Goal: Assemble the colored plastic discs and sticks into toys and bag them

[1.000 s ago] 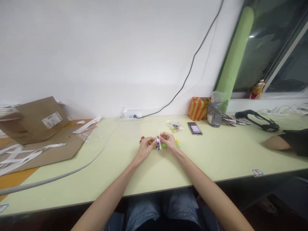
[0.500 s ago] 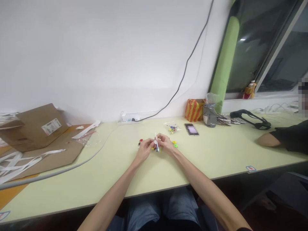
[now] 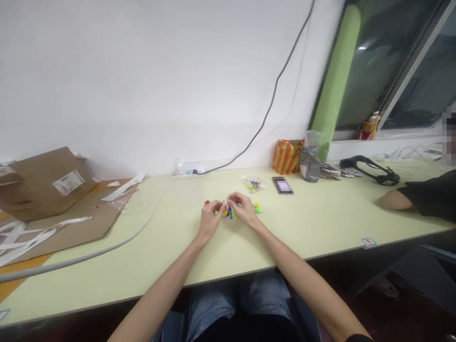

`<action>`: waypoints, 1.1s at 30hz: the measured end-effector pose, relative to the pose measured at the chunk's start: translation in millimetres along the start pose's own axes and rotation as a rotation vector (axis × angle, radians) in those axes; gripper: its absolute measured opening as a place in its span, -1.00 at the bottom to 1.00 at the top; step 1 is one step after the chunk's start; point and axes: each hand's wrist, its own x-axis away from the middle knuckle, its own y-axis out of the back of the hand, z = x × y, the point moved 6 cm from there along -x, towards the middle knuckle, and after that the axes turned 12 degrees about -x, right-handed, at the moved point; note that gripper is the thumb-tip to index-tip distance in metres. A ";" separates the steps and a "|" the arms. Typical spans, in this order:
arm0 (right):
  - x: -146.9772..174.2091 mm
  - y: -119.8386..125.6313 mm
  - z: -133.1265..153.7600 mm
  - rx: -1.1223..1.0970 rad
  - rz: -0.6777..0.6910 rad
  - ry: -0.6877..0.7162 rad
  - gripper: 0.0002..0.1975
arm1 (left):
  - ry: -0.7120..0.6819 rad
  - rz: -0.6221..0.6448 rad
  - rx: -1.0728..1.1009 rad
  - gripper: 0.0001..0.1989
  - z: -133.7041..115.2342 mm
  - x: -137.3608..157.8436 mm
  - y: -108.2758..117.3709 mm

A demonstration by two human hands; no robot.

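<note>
My left hand and my right hand meet over the table, fingertips pinched together. Between them is a small white plastic piece, mostly hidden by the fingers, so its exact shape cannot be made out. Just below the fingertips lie thin blue and yellow sticks. A red round piece is left of my left hand. Yellow and green round pieces lie right of my right hand.
Behind my hands lie a clear bag of coloured parts and a phone. A cardboard box and a grey cable are at left. Another person's arm rests at right, near black goggle-like headgear.
The white piece, earlier showing a round face and a stem above the fingers, is now mostly covered by them. More of the blue and yellow sticks shows below. The view has shifted slightly.
</note>
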 end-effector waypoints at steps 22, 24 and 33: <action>9.0 -2.9 10.0 0.122 -0.084 0.119 -0.80 | 0.146 0.294 0.519 -0.48 -6.6 -2.6 -9.0; 9.4 -3.9 12.0 0.164 -0.090 0.154 -0.81 | 0.166 0.296 0.568 -0.50 -5.7 -3.2 -9.3; 8.0 -7.0 6.7 0.328 -0.086 0.198 -0.80 | 0.217 0.408 0.765 -0.47 -1.0 0.2 -16.1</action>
